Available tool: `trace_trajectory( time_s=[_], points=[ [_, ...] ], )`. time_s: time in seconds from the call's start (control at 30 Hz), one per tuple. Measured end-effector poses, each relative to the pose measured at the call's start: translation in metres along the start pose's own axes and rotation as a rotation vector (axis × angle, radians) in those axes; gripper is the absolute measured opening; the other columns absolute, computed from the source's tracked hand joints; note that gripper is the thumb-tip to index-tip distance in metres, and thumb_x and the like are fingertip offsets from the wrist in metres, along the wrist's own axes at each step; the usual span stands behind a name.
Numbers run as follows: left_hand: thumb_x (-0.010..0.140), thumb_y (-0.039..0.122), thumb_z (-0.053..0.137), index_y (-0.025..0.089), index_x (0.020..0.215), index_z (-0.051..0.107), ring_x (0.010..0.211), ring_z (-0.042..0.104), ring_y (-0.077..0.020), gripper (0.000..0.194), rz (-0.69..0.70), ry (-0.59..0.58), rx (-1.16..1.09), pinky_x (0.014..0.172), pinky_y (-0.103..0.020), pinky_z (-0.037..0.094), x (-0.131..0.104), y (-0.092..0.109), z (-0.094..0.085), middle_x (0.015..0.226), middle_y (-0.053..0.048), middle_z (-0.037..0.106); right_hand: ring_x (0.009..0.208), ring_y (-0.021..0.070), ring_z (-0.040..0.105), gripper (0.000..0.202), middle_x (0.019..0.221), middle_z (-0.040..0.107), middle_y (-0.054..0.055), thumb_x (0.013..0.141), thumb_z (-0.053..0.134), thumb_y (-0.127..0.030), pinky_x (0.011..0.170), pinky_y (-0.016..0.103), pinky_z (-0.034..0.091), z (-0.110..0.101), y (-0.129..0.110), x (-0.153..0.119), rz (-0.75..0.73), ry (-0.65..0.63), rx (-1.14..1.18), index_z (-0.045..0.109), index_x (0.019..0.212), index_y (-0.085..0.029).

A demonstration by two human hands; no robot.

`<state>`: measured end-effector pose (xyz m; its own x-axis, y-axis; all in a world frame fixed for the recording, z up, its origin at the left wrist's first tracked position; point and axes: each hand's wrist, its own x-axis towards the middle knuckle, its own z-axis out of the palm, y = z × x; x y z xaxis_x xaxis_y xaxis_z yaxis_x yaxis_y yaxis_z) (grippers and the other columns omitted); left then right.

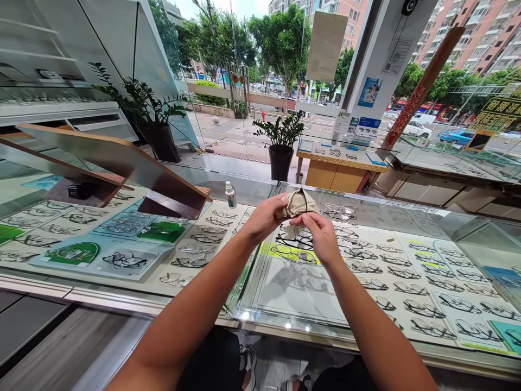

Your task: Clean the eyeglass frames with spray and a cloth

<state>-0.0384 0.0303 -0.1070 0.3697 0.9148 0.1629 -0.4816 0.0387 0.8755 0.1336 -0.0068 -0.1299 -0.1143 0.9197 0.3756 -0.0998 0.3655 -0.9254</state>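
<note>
Hands: A person's left hand (266, 217) and right hand (323, 236) meet above a shop's glass counter, both forearms reaching in from the near side.
Cloth: A beige cloth (296, 203) is gripped between them, raised over the right case (285, 290) near the seam with its neighbor; a dark, curved rim (306, 200) shows against it.
Left grip: Fingers closed on the cloth's left side.
Right grip: Thumb and fingertips pinched at the cloth's lower edge.
Bottle: A small white bottle (230, 195) stands upright left of the left hand, a stretch of glass between the two.
Panels: Two tilted, wood-edged panels (122, 163) rise farther left, the nearer one's corner pointing toward the bottle, well apart from the hands.
Eyeglasses: Rows of eyeglasses (423, 308) lie beneath the glass, spreading right of the right forearm.
Near edge: The counter's front rim (280, 330) runs below the forearms, shoes on the floor beyond it.
Far side: A potted plant (280, 160) stands past the counter's back edge, apart from the hands.
</note>
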Motion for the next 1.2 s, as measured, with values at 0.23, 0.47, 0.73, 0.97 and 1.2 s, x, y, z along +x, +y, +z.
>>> trace_trajectory(
  time_s=[0.23,0.47,0.73,0.97,1.2],
  points=[
    [0.084,0.038,0.084,0.017,0.108,0.073,0.091,0.067,-0.0179,0.034,0.037,0.1,-0.009,0.086,-0.03,0.056,0.0003,-0.0017,-0.0002,0.098,-0.005,0.074,0.096,0.0265,0.072,0.033,0.092,0.082,0.006,0.098,0.065,-0.049,0.098,0.04,0.052,0.0002,-0.0001,-0.0002,-0.012,0.032,-0.029,0.08,0.082,-0.024],
    [0.086,0.04,0.081,0.016,0.092,0.068,0.082,0.061,-0.0149,0.028,0.063,0.159,-0.026,0.079,-0.027,0.057,0.0022,-0.0022,-0.001,0.088,-0.002,0.066,0.093,0.025,0.072,0.032,0.09,0.081,0.005,0.098,0.064,-0.045,0.093,0.038,0.052,-0.0003,0.0004,-0.0006,-0.021,0.088,-0.067,0.079,0.082,-0.023],
    [0.083,0.034,0.085,0.017,0.107,0.069,0.082,0.067,-0.0154,0.033,0.044,0.101,-0.052,0.079,-0.028,0.056,0.0022,-0.001,-0.002,0.093,-0.003,0.072,0.093,0.0248,0.071,0.033,0.09,0.081,0.006,0.098,0.063,-0.046,0.091,0.038,0.053,0.0003,-0.0014,-0.0011,-0.044,0.085,-0.088,0.079,0.082,-0.022],
    [0.075,0.017,0.084,0.013,0.121,0.071,0.083,0.069,-0.0155,0.047,0.019,0.006,-0.007,0.085,-0.027,0.053,0.0021,-0.0007,-0.001,0.096,-0.006,0.077,0.094,0.0244,0.072,0.032,0.091,0.082,0.005,0.1,0.062,-0.044,0.095,0.038,0.051,0.0005,-0.0022,-0.0021,-0.046,0.06,-0.087,0.079,0.083,-0.023],
    [0.081,0.029,0.079,0.012,0.105,0.076,0.083,0.067,-0.0171,0.029,0.014,0.036,0.016,0.08,-0.028,0.053,0.0019,-0.0021,-0.0016,0.097,-0.008,0.076,0.094,0.0243,0.072,0.032,0.092,0.082,0.005,0.1,0.061,-0.042,0.095,0.038,0.051,0.0008,-0.0021,-0.0025,-0.057,0.049,-0.096,0.08,0.083,-0.023]
  ],
)
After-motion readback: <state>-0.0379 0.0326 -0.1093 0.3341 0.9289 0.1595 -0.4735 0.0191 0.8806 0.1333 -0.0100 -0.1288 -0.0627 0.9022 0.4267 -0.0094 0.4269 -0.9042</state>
